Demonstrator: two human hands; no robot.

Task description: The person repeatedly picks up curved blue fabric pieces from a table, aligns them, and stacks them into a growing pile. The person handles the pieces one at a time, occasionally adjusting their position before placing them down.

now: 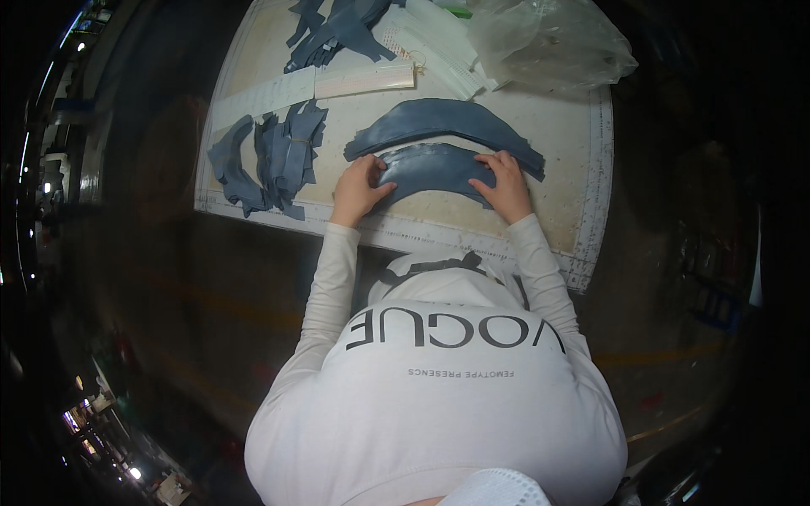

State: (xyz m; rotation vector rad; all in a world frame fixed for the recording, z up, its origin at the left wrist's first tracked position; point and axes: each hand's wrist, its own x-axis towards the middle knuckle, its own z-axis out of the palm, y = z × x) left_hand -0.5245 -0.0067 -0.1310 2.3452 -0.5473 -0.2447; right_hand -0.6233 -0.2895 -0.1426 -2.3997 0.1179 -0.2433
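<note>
A curved blue-grey fabric piece [434,169] lies in front of me on the table, perhaps the top of a stack. At its left end, my left hand [360,187] is closed, fingers on the upper edge and thumb on the lower. My right hand [506,187] grips the other end the same way, its thumb over the fabric. Just beyond it rests a wider stack of curved blue-grey fabric pieces [443,121], its layered edges showing at both ends. Both stacks arch away from me.
Bundled blue fabric pieces [287,156] and a curved stack [232,173] lie at the left. Across the table's [565,228] far side are a long ruler [363,80], dark fabric strips [342,34], white papers [434,42] and a clear plastic bag [548,42].
</note>
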